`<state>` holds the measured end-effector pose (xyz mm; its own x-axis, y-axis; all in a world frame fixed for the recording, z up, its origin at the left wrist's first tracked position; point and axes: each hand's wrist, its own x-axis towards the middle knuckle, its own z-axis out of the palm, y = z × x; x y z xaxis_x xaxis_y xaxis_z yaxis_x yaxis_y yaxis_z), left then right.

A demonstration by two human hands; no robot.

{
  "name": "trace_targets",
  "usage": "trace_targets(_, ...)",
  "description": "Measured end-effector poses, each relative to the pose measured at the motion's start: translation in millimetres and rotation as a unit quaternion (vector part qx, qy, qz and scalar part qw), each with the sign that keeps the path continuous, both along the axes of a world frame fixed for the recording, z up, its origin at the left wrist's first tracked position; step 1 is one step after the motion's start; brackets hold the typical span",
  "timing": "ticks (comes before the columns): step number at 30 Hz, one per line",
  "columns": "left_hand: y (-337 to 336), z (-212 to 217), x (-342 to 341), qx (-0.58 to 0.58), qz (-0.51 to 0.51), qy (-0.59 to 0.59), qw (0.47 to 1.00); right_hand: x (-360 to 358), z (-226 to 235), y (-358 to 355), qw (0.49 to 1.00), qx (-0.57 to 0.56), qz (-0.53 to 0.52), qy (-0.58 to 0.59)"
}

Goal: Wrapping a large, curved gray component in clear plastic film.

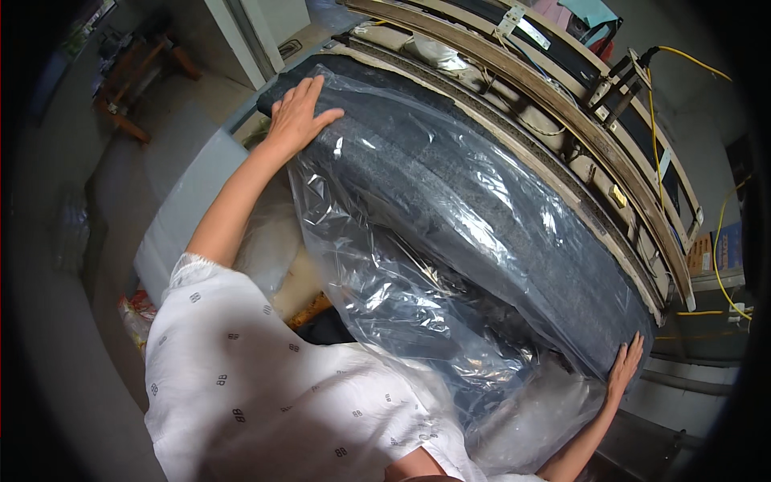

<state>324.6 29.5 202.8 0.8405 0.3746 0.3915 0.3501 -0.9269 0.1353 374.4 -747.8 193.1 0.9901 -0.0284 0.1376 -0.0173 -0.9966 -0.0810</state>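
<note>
At the far left, a brown wooden bench (132, 84) stands on the floor (161, 128), with dark clutter on and around it. Nearer the person, a red and white bag (138, 313) shows beside the white patterned shirt (233, 361), and a pale grey panel (185, 197) slants up behind the left forearm.

The left hand (297, 116) is open, palm down, fingers pointing up and away and the thumb spread out to the right. It rests on the left end of the dark grey cloth (562, 281), where the clear plastic sheet (385, 297) overlies it.

The cloth lies in the middle, a long curved band running from the left hand down to the right hand. The plastic sheet covers much of it, then hangs in shiny creases toward the person's body.

Along the far side of the cloth run long wooden rails (554, 88), with metal brackets fixed to them; the fisheye view bends them.

The right hand (625, 365) is also open, its fingers stretched out flat on the right end of the cloth, near the rails' lower end.

Farther right hangs a yellow cord (651, 145), and blue and orange boxes (727, 247) sit near the edge of the view.
</note>
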Motion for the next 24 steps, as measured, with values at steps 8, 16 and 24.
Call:
trace_targets(8,-6,29,-18,0.085,0.026,0.014,0.996,19,11,-69,0.982,0.160,-0.053,0.083)
trace_targets(16,18,28,37,-0.041,-0.096,-0.045,0.994,39,-18,-38,0.997,0.005,-0.079,0.009)
trace_targets(24,-31,28,43,-0.074,-0.127,-0.119,0.982,38,-15,-22,0.995,-0.022,-0.093,-0.005)
